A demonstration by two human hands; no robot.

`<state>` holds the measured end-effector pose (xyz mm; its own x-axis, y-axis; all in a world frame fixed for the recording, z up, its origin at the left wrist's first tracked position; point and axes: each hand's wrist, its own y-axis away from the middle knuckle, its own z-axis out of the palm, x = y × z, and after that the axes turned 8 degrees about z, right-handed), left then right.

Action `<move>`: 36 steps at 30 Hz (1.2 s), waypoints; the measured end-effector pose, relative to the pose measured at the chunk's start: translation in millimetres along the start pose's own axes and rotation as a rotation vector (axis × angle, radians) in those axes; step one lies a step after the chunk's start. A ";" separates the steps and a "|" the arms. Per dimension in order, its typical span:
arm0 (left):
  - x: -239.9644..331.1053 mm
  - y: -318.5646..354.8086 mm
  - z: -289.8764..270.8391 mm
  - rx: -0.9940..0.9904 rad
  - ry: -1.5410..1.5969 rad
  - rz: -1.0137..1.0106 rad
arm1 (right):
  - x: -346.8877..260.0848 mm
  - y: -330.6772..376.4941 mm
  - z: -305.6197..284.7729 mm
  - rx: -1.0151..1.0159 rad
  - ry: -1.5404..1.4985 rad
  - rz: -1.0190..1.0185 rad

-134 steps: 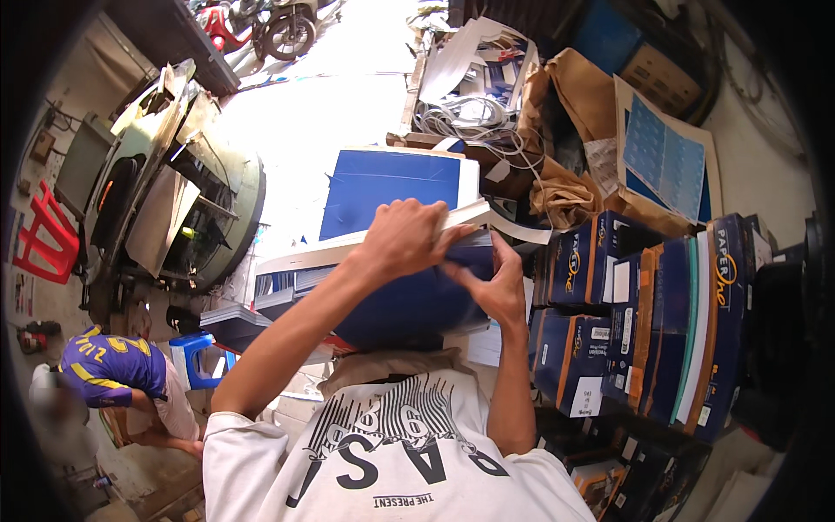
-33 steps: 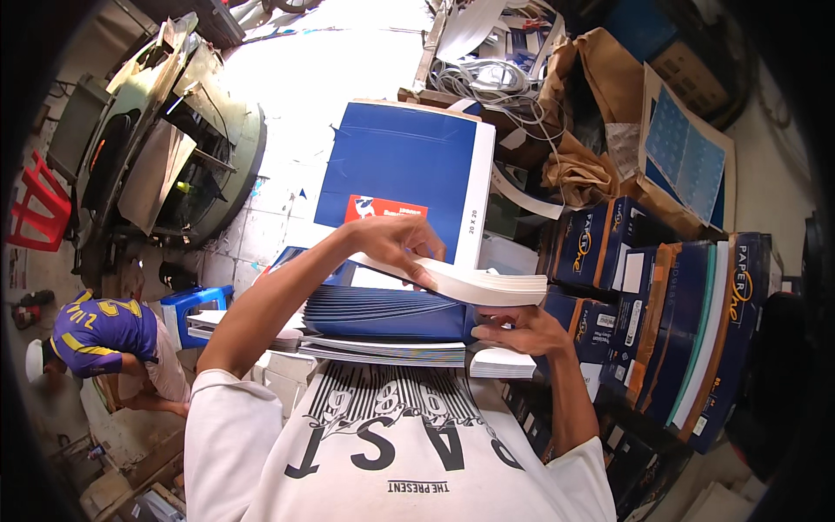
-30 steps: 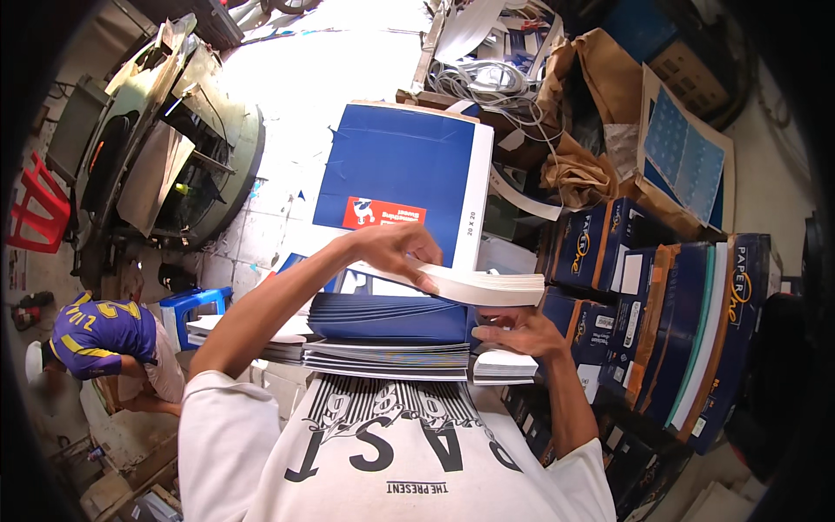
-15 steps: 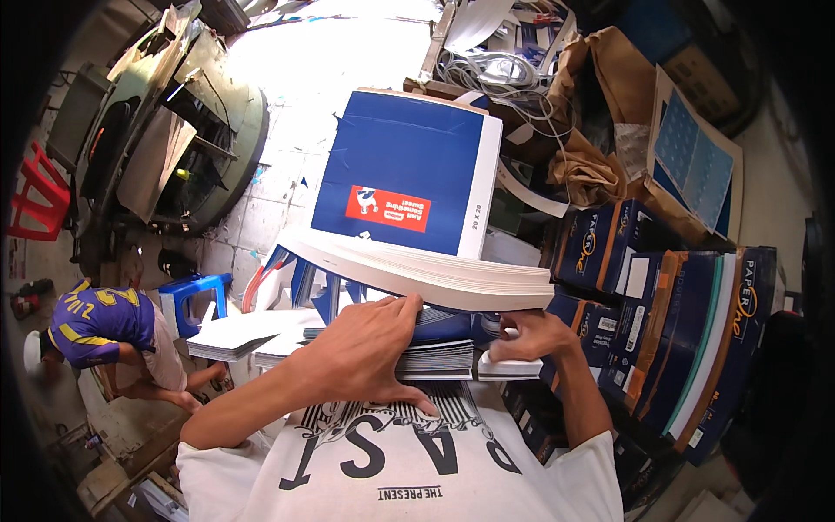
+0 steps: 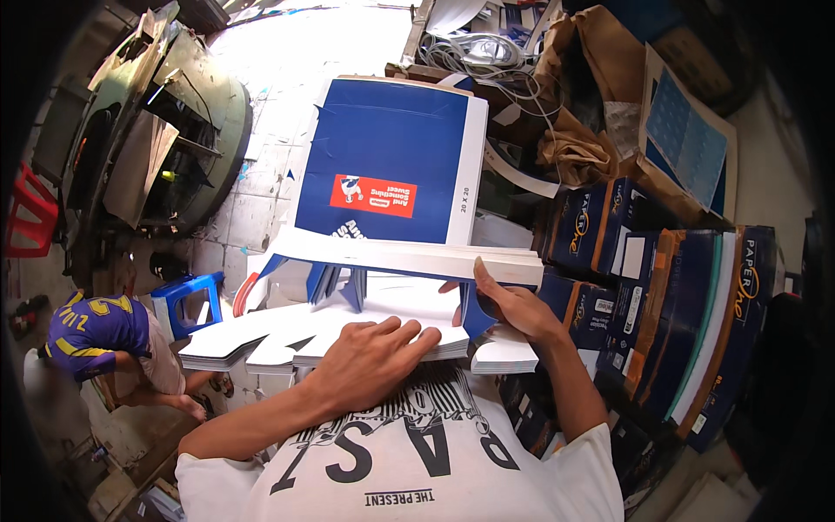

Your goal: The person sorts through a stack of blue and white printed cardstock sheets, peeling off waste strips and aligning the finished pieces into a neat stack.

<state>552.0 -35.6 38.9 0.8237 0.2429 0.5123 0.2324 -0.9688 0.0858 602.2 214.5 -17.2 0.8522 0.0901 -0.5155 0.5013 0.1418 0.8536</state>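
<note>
Card blanks (image 5: 383, 139), blue on one face and white on the other, lie stacked in front of the person, and I see their far panels flat, with a red patch (image 5: 374, 196) on the blue. Nearer the chest, a thick white-edged band (image 5: 374, 252) of them stands raised across the pile, and pale cut flaps (image 5: 287, 335) reach out towards the white shirt (image 5: 391, 470). From my view, the right hand (image 5: 515, 306) grips the right end of the blanks, thumb up against the white edges, fingertips showing beyond a bent blue flap (image 5: 476, 315). The left hand (image 5: 370, 361) rests on the pale flaps with its fingers loosely bent; I cannot tell whether it pinches any. To the right I have blue-and-orange paper boxes (image 5: 591, 228), and above them crumpled brown paper (image 5: 576, 157). Away to the left are a blue stool (image 5: 196, 285) and a stooping co-worker in a purple shirt (image 5: 109, 331).
</note>
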 end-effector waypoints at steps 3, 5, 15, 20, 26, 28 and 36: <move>8.0 -3.6 -0.6 -0.108 0.024 -0.162 | 13.5 2.6 2.3 0.042 0.246 -0.035; 8.2 -3.0 2.5 -0.132 0.012 -0.206 | 6.7 4.1 0.9 0.099 0.432 0.059; -16.0 -6.3 -16.9 -0.407 0.097 0.014 | 11.0 8.3 22.5 0.130 0.493 -0.426; -49.0 -17.0 -26.8 -0.256 0.256 0.086 | 20.7 3.1 40.1 0.518 0.581 -0.902; -35.2 -0.6 -20.8 -0.351 0.068 0.011 | 8.7 -2.5 38.7 0.233 0.022 -0.345; -38.2 1.0 -27.3 -0.352 0.044 0.027 | 16.6 -2.7 43.4 0.408 0.338 -0.838; -39.3 10.8 -33.3 -0.465 0.102 0.031 | 14.5 7.7 20.3 0.021 -0.919 -0.455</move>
<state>504.9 -57.2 48.1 0.7659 0.2298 0.6004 -0.0674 -0.9001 0.4304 621.4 196.9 -16.6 0.3620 -0.7589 -0.5414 0.8006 -0.0444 0.5976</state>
